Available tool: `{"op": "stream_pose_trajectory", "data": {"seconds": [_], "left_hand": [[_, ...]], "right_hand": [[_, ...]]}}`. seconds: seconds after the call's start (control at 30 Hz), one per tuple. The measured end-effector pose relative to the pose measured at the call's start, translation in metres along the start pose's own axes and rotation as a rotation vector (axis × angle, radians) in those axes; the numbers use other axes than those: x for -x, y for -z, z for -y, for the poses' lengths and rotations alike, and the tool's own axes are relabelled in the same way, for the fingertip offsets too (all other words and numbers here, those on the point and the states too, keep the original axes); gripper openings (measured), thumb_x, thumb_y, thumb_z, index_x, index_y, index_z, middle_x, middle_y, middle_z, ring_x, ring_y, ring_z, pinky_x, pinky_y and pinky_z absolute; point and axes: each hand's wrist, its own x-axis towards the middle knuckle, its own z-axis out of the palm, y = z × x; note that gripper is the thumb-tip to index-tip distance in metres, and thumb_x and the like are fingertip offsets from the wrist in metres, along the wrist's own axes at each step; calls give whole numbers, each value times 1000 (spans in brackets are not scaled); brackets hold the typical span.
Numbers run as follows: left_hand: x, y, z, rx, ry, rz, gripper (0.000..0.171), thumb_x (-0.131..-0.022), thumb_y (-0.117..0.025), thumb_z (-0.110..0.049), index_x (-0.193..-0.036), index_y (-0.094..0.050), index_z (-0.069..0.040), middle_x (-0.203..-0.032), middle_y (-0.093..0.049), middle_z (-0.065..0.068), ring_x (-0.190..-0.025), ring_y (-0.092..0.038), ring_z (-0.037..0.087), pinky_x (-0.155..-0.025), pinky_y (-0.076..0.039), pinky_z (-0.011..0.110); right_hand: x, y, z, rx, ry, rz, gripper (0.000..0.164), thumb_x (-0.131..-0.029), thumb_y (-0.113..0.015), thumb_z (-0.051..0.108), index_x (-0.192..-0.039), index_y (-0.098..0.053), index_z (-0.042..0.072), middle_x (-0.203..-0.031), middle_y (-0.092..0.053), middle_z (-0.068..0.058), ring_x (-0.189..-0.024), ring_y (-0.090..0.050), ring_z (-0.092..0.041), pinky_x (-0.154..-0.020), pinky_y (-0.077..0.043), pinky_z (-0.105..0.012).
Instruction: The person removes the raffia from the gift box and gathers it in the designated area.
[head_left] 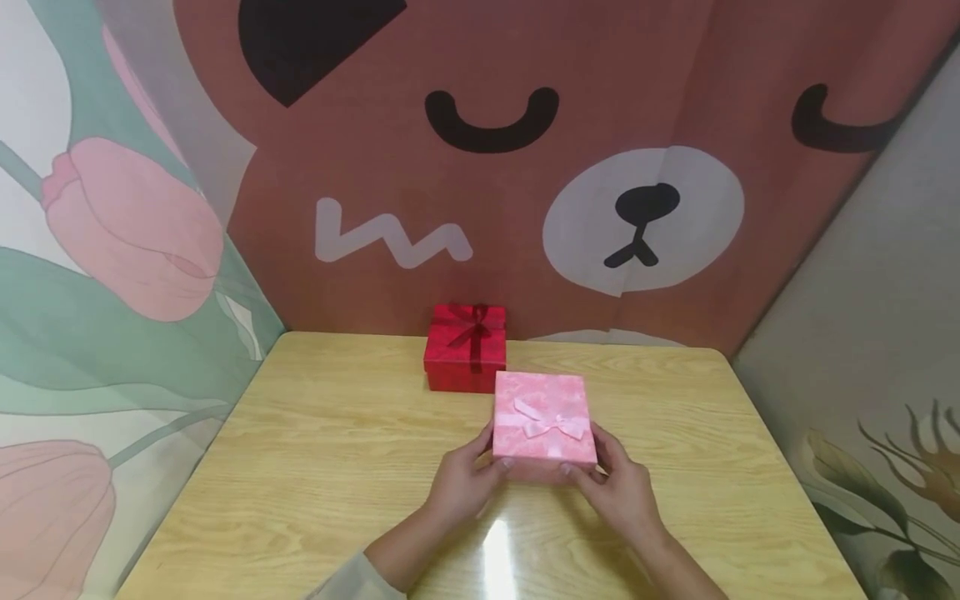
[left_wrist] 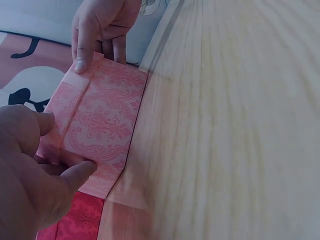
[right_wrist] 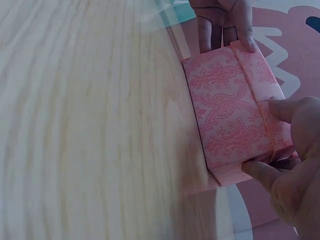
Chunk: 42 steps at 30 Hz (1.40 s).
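A pink gift box [head_left: 543, 400] with a patterned surface and a pale pink ribbon bow on its lid is held between both hands, close over the table. My left hand [head_left: 461, 479] grips its left side, thumb at the near corner and fingers along the side. From the right, my right hand [head_left: 622, 483] grips the opposite side in the same way. Both wrist views show the patterned front wall [left_wrist: 102, 112] and the thumbs pressing near the lid's edge. Behind it and to the left stands a red gift box [head_left: 457, 367] with a dark red ribbon bow.
The wooden table [head_left: 315, 467] reaches back to a wall hanging [head_left: 375, 167] with a sleeping bear's face. Side walls with printed flowers stand at left and right. The red box sits near the table's back edge, overlapped slightly by the pink one in the head view.
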Motion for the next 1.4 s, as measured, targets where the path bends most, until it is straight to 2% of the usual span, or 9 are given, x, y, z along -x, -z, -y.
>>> {"op": "stream_pose_trajectory", "data": {"seconds": [0.2,0.37,0.6,0.8,1.0,1.13,1.23,1.4], "left_hand": [[7,7,3,3,1,-8,70,-98,-73,-41,-158,-44,-18,-140,-66,-1,-137,-54,19,-110,-48,43],[11,10,7,17,-31,-44,68,-99,-73,-35,-157,-45,-14,-141,-65,5,-134,-57,21,-102,-54,38],[18,16,8,32,-15,-66,68,-100,-72,-36,-157,-44,-13,-148,-57,6,-135,-55,25,-99,-54,36],[23,20,10,32,-16,-82,67,-100,-71,-33,-158,-43,-15,-151,-54,5,-135,-55,25,-98,-54,33],[23,22,16,83,-25,-80,66,-100,-72,-25,-158,-43,-17,-152,-53,6,-137,-53,25,-94,-55,25],[24,25,17,120,-26,-70,66,-100,-73,-23,-159,-43,-19,-154,-52,6,-134,-55,23,-92,-55,24],[25,27,16,111,-28,-65,67,-100,-73,-25,-159,-43,-19,-153,-53,8,-130,-59,22,-91,-56,23],[26,28,14,8,-43,-81,66,-100,-71,-33,-159,-43,-18,-148,-57,10,-125,-61,18,-95,-57,29]], "right_hand": [[1,-7,0,2,58,0,74,-83,-89,13,-146,-52,-1,-135,-63,-28,-119,-65,-39,-82,-60,-30],[0,-13,3,-40,99,12,73,-83,-88,9,-146,-53,-1,-134,-63,-29,-119,-65,-42,-82,-61,-31],[0,-21,6,-78,57,36,75,-83,-89,12,-147,-52,-1,-138,-61,-26,-123,-63,-38,-83,-59,-28],[0,-27,8,-97,102,36,74,-83,-88,9,-147,-52,-2,-139,-58,-29,-123,-61,-43,-83,-60,-30],[0,-30,13,-109,114,40,74,-84,-88,10,-147,-52,-3,-139,-57,-30,-123,-60,-46,-83,-60,-33],[0,-32,14,-103,116,45,74,-85,-87,10,-147,-51,-3,-139,-58,-30,-123,-60,-47,-83,-61,-33],[-1,-34,14,-84,115,38,73,-84,-88,11,-147,-52,-3,-139,-59,-28,-123,-62,-44,-83,-60,-33],[-2,-35,13,20,108,26,76,-84,-89,17,-147,-52,-4,-135,-62,-26,-119,-66,-40,-86,-61,-36]]}}
